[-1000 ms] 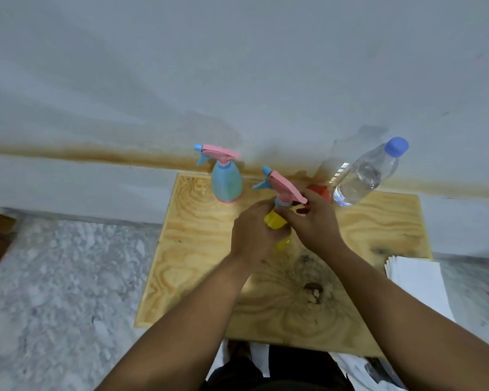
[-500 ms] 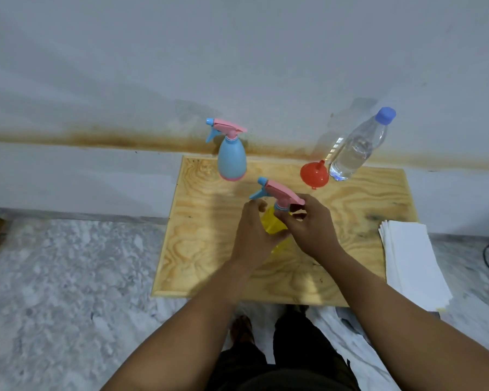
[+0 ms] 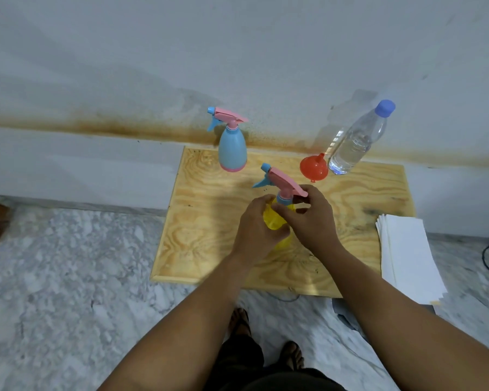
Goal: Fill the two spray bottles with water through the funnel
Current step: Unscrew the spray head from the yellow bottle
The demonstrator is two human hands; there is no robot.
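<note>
- Two spray bottles are on the wooden board (image 3: 209,221): a yellow spray bottle (image 3: 274,221) near the middle and a blue spray bottle (image 3: 232,148) at the far edge by the wall. There is also one red funnel (image 3: 313,167) and one water bottle (image 3: 356,139).
- The water bottle is clear with a blue cap on, and looks largely full of water. It stands just beside the funnel, possibly touching it.
- The funnel lies tipped on the board with its spout pointing up and away (nothing can be seen in it).
- The yellow bottle is translucent; the hands cover most of it, so I cannot tell whether it holds any water. The blue bottle is opaque, with a pink band at its base.
- Both spray bottles carry the same pink trigger head with a light blue nozzle and lever.
- The left hand (image 3: 259,230) grips the yellow body, its fingers curled round it.
- The right hand (image 3: 311,218) pinches the collar under the yellow bottle's pink head between thumb and fingertips.
- One stack of white paper (image 3: 407,249) lies on the marble floor (image 3: 68,263), right of the board.
</note>
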